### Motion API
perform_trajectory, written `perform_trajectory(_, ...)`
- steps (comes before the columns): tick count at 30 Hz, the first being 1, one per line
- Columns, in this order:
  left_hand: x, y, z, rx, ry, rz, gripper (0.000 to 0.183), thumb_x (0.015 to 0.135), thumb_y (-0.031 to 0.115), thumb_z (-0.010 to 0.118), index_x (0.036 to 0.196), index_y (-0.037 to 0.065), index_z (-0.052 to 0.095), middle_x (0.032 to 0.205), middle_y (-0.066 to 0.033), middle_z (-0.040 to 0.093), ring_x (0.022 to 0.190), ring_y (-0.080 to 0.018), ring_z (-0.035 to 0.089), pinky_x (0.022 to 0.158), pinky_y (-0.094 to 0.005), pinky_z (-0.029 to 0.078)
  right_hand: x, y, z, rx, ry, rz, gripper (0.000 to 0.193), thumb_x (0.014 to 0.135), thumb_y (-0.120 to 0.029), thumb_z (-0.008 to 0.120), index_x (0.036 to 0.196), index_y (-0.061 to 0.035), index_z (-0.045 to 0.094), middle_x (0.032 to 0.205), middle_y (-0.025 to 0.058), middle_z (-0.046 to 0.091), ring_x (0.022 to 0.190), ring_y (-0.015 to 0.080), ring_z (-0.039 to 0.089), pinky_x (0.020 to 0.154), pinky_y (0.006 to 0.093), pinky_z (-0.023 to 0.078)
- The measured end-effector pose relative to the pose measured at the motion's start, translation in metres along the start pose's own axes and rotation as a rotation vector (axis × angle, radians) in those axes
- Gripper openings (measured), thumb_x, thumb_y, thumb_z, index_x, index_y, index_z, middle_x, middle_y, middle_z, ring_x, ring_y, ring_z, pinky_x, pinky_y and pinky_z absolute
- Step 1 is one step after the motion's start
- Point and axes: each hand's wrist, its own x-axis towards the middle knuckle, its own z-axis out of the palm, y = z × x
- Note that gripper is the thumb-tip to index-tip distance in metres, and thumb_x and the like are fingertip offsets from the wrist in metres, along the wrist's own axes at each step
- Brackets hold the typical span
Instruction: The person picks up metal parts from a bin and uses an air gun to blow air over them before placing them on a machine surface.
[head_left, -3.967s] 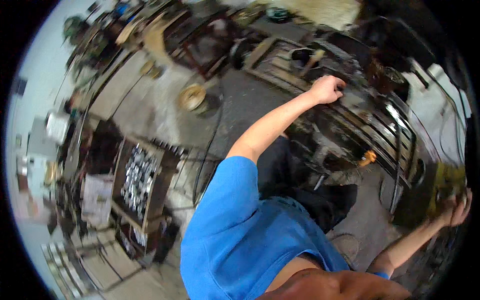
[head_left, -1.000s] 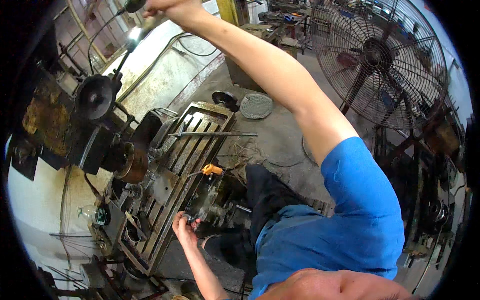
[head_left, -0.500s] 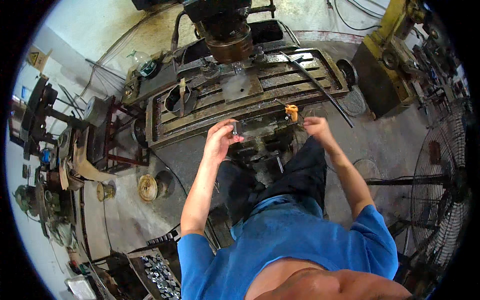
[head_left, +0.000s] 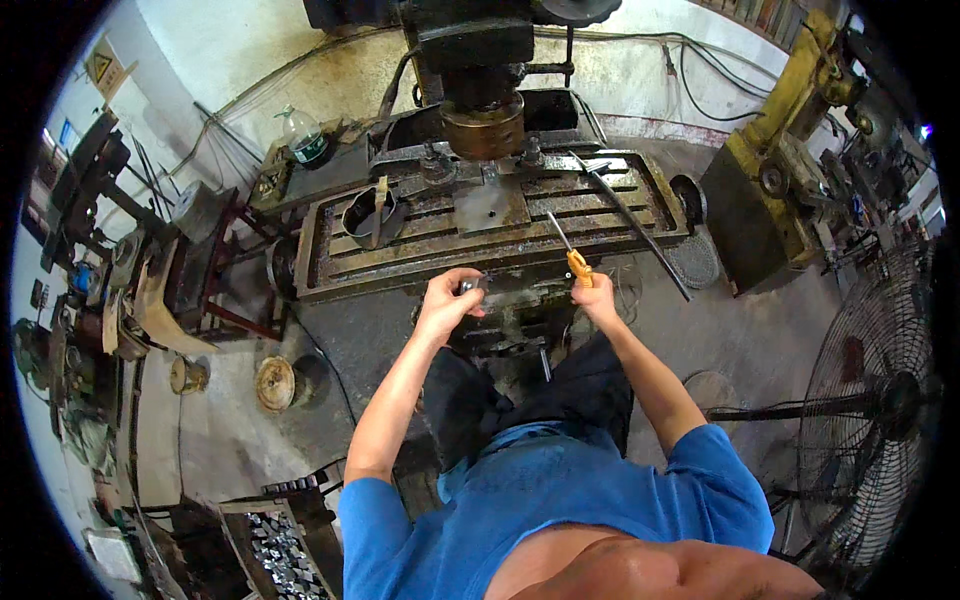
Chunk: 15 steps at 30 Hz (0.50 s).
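My left hand [head_left: 446,304] is closed on a small shiny metal block [head_left: 470,287], just in front of the machine table [head_left: 390,258]. To its right, my right hand [head_left: 596,299] grips an orange air blow gun [head_left: 578,264] by its lower part. The gun's thin metal nozzle [head_left: 559,231] points up and away, over the front edge of the slotted table. Beyond both hands is a flat metal plate [head_left: 475,212] with a small dark hole, below the machine's spindle head [head_left: 482,128].
A long metal bar [head_left: 640,235] lies across the table's right side and overhangs its front. On the left of the table stands a dark pot [head_left: 360,222] with a brush in it. A large fan [head_left: 870,390] stands at right; a tray of metal pieces [head_left: 280,550] is at lower left.
My right hand has closed on the air blow gun, whose nozzle now points up. My left hand still holds the metal block. The view has shifted, showing more of the machine.
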Motion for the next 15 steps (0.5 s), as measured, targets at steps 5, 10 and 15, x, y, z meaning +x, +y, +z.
perform_trajectory(5, -0.005, -0.002, -0.017, 0.243, -0.029, 0.019, 0.041, 0.073, 0.007, 0.053, 0.112, -0.008, 0.050, 0.080, -0.0114, 0.059, 0.060, -0.0131, 0.059, 0.053, -0.0262, 0.051, -0.009, -0.117, -0.034, 0.312, -0.213, -0.162, 0.054, 0.060, -0.001, 0.051, 0.113, -0.0007, 0.050, 0.105, 0.0049, 0.055, 0.064, 0.0146, 0.055, 0.059, 0.0282, 0.046)
perform_trajectory(10, -0.002, -0.001, -0.021, 0.619, 0.048, 0.204, 0.039, 0.070, 0.011, 0.056, 0.106, -0.003, 0.053, 0.087, -0.0178, 0.062, 0.074, -0.0234, 0.062, 0.067, -0.0317, 0.049, -0.009, -0.193, -0.010, -1.100, -0.200, -0.307, 0.039, 0.057, -0.022, 0.058, 0.090, -0.0022, 0.057, 0.073, 0.0181, 0.060, 0.073, 0.0362, 0.060, 0.068, 0.0394, 0.049)
perform_trajectory(15, -0.006, -0.007, -0.025, 0.542, 0.089, 0.303, 0.034, 0.071, 0.005, 0.056, 0.104, -0.005, 0.050, 0.089, -0.0153, 0.060, 0.068, -0.0172, 0.059, 0.061, -0.0278, 0.048, 0.044, -0.193, 0.035, -1.469, -0.257, -0.210, 0.030, 0.064, -0.026, 0.053, 0.078, -0.0034, 0.066, 0.081, 0.0168, 0.065, 0.078, 0.0290, 0.064, 0.070, 0.0373, 0.050)
